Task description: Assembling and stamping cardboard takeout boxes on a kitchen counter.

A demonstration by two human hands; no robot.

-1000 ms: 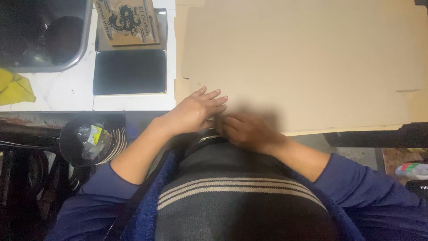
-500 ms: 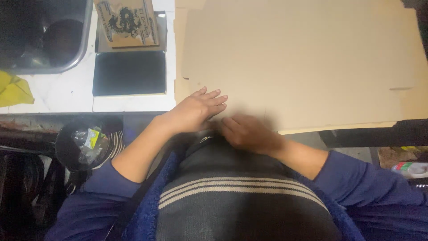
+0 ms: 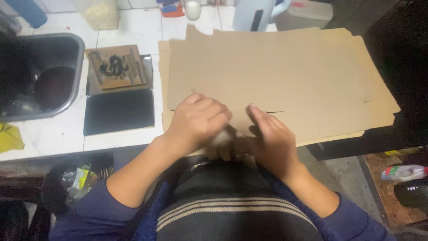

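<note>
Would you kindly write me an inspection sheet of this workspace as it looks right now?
Surface: white tiled counter, largely covered by the cardboard.
Job's things: stack of flat brown cardboard sheets, overhanging the counter's near edge.
Clutter: black pad; wooden block with a dark printed figure; yellow cloth; jug and small containers along the far edge.
Hands: left hand rests knuckles-up on the near cardboard edge; right hand grips that edge beside it, fingers curled under.
Cables: nothing seen.
Surroundings: metal sink at the left; plastic bottle on the floor at the right; bin with wrappers at lower left.
</note>
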